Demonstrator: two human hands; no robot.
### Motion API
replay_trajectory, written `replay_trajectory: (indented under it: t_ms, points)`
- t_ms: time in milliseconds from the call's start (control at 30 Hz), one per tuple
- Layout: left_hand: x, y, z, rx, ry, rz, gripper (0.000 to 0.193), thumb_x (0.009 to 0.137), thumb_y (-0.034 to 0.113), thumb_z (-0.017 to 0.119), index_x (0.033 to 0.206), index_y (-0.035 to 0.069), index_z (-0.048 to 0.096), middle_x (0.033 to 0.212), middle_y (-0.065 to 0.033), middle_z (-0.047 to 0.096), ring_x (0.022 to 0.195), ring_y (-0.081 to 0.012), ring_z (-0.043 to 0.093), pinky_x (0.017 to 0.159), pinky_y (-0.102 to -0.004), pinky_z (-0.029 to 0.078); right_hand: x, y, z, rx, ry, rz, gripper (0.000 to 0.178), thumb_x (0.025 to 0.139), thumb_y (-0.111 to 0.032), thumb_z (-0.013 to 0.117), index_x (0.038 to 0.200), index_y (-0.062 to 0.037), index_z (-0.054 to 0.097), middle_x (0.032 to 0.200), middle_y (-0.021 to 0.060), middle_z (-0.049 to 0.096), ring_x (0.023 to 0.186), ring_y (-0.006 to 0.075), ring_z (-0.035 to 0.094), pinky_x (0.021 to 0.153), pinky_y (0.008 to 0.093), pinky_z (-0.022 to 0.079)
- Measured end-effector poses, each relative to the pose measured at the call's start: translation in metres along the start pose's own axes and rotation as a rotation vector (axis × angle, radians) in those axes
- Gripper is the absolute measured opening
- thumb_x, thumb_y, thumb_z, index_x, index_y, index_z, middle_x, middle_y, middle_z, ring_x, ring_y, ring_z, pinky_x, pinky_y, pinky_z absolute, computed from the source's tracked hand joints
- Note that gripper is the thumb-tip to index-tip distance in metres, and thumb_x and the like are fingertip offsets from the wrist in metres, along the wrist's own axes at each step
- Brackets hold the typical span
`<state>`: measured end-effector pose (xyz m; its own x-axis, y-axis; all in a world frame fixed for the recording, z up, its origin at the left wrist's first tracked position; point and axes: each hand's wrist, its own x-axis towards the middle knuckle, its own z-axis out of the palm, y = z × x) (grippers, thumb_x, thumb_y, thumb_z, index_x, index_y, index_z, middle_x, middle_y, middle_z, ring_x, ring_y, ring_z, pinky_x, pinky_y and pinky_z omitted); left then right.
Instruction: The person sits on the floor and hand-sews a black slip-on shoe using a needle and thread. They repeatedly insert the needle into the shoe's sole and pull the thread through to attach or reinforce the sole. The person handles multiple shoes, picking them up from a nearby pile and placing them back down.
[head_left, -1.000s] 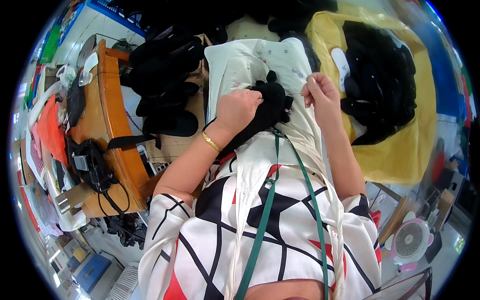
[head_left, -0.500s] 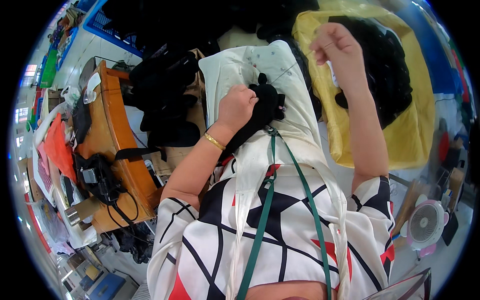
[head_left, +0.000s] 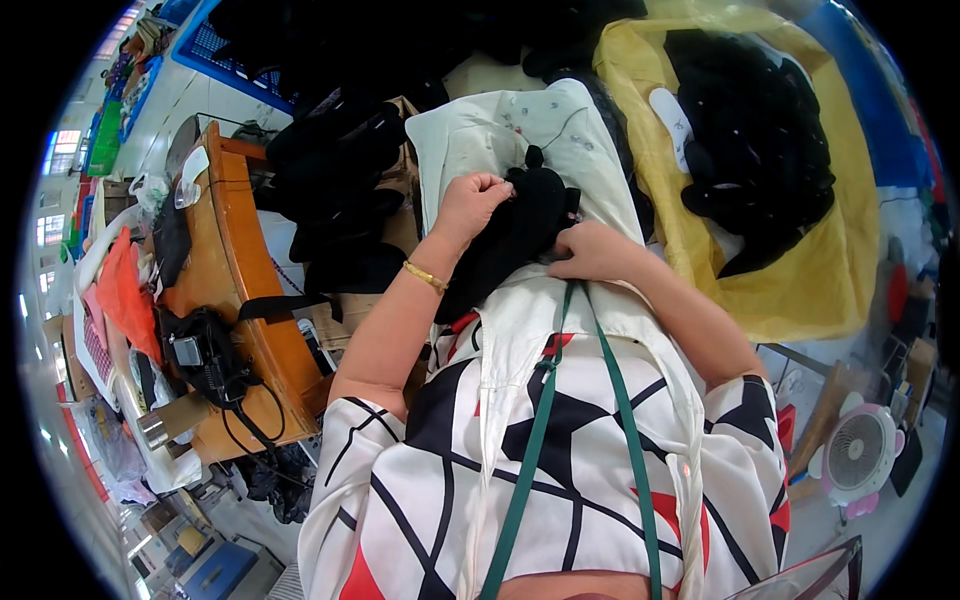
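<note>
A black soft plush piece (head_left: 535, 205) with small knobs along its edge lies over the white cloth (head_left: 455, 140) on my lap. My left hand (head_left: 468, 212), with a gold bangle at its wrist, pinches the left side of this piece between thumb and fingertips. At its lower right side is my right hand (head_left: 597, 250), fingers bent and pressed together close to the plush. What the right fingertips hold is too small or hidden to make out.
On the right stands a yellow bag (head_left: 670, 260) filled with black pieces. Black items (head_left: 335, 210) are heaped on the left beside a wooden table (head_left: 235, 250) with a black device on it. A blue crate (head_left: 225, 55) sits far left, a fan (head_left: 858, 452) at right.
My right hand has come down from beside the yellow bag to the plush piece's lower right. The thread stretched from the piece to that hand no longer shows. My left hand keeps its pinch.
</note>
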<state>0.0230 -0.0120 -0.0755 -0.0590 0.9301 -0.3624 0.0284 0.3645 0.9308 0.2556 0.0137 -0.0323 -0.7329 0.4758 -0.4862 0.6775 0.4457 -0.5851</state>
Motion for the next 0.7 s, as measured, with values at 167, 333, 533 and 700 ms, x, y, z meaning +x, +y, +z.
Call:
replay_trajectory:
  t_ms: [167, 333, 533, 700]
  points:
    - [-0.006, 0.005, -0.001, -0.092, -0.003, -0.065, 0.011, 0.093, 0.019, 0.068, 0.091, 0.009, 0.072, 0.082, 0.0049, 0.067, 0.072, -0.0030, 0.053, 0.064, -0.0198, 0.040, -0.034, 0.014, -0.025, 0.069, 0.170, 0.035, 0.028, 0.087, -0.016, 0.066, 0.110, -0.0022, 0.059, 0.094, 0.0195, 0.066, 0.091, 0.0357, 0.064, 0.080, 0.0406, 0.050]
    - [-0.007, 0.003, 0.000, -0.159, 0.010, -0.103, 0.010, 0.091, 0.020, 0.072, 0.090, 0.009, 0.071, 0.080, 0.0049, 0.066, 0.071, -0.0039, 0.053, 0.065, -0.0205, 0.040, -0.030, -0.016, -0.041, 0.292, 0.297, -0.040, 0.022, 0.091, -0.020, 0.060, 0.104, -0.0020, 0.063, 0.093, 0.0197, 0.067, 0.092, 0.0374, 0.063, 0.081, 0.0424, 0.050]
    - [-0.010, 0.008, 0.002, -0.256, 0.031, -0.138, 0.010, 0.089, 0.018, 0.074, 0.090, 0.008, 0.071, 0.080, 0.0044, 0.066, 0.070, -0.0049, 0.053, 0.065, -0.0210, 0.041, 0.006, -0.022, -0.025, 0.054, 0.486, -0.044, 0.029, 0.087, -0.035, 0.065, 0.091, -0.0066, 0.071, 0.089, 0.0119, 0.068, 0.084, 0.0329, 0.065, 0.072, 0.0421, 0.052]
    - [-0.011, 0.004, 0.002, -0.285, 0.053, -0.143, 0.009, 0.089, 0.016, 0.073, 0.091, 0.008, 0.070, 0.080, 0.0037, 0.066, 0.070, -0.0054, 0.053, 0.066, -0.0212, 0.041, 0.020, -0.027, -0.024, -0.010, 0.483, 0.013, 0.027, 0.084, -0.032, 0.068, 0.093, -0.0066, 0.073, 0.086, 0.0112, 0.067, 0.082, 0.0320, 0.066, 0.071, 0.0421, 0.051]
